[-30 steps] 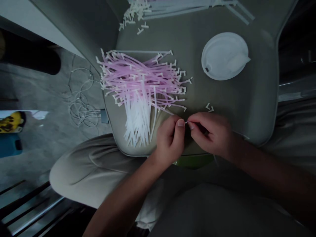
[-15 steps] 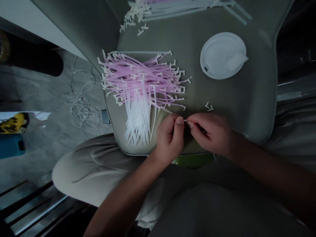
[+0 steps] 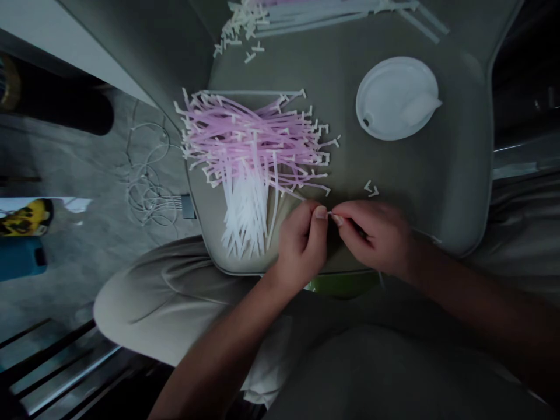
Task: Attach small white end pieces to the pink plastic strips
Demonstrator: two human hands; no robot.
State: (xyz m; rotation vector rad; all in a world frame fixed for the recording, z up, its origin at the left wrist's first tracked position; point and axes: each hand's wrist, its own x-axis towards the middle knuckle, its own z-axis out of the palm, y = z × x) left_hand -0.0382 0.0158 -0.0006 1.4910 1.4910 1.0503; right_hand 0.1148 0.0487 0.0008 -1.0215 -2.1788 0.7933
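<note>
My left hand [image 3: 305,242] is closed in a pinch on a thin pale tube [image 3: 297,195], part of which shows beyond the fingers toward the pile. Close beside it, my right hand [image 3: 374,233] pinches a small white piece [image 3: 331,213] that bridges the narrow gap between the fingertips. Whether this piece and the tube are joined is hidden by the fingers. Left of the hands lies a pile of pink tubes [image 3: 249,131] with white end fittings, and white tubes [image 3: 245,216] rest against its lower side. Several loose white fittings [image 3: 371,188] lie just above my right hand.
All of this rests on a grey-green chair seat [image 3: 332,70]. A white oval lid [image 3: 389,99] lies at the right, with a pale pointed piece on it. More long tubes [image 3: 324,17] and loose fittings [image 3: 242,23] are at the top. Coiled cables [image 3: 146,192] lie on the floor.
</note>
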